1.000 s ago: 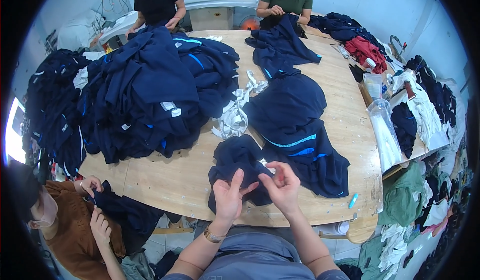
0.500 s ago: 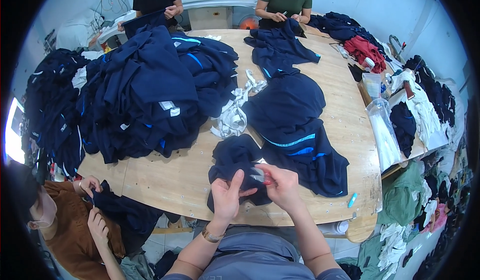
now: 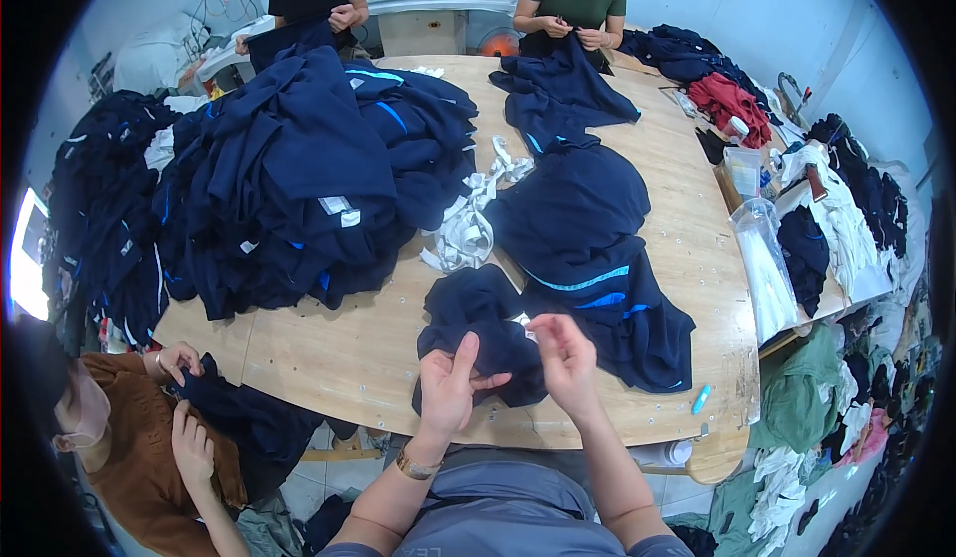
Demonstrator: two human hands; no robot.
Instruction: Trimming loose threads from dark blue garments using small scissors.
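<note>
A bunched navy garment [image 3: 468, 308] lies at the table's near edge, in front of me. My left hand [image 3: 448, 386] is closed on its near side, thumb raised and one finger stretched to the right over the cloth. At the garment's right side, my right hand [image 3: 566, 358] is closed in a pinch just above the fabric. The small thread snips seen in it a moment before are now mostly hidden by the fingers. A small white label [image 3: 522, 320] shows on the garment beside the right fingertips.
A big pile of navy garments [image 3: 289, 159] covers the table's left. White fabric strips [image 3: 463, 238] lie mid-table; more navy garments [image 3: 578, 209] spread right of them. A turquoise marker [image 3: 701, 399] rests near the right edge. Co-workers handle navy cloth at left and far side.
My right hand has turned and lifted slightly off the cloth, and the snips' blades and red part have gone out of sight. My left hand and the garment have barely moved.
</note>
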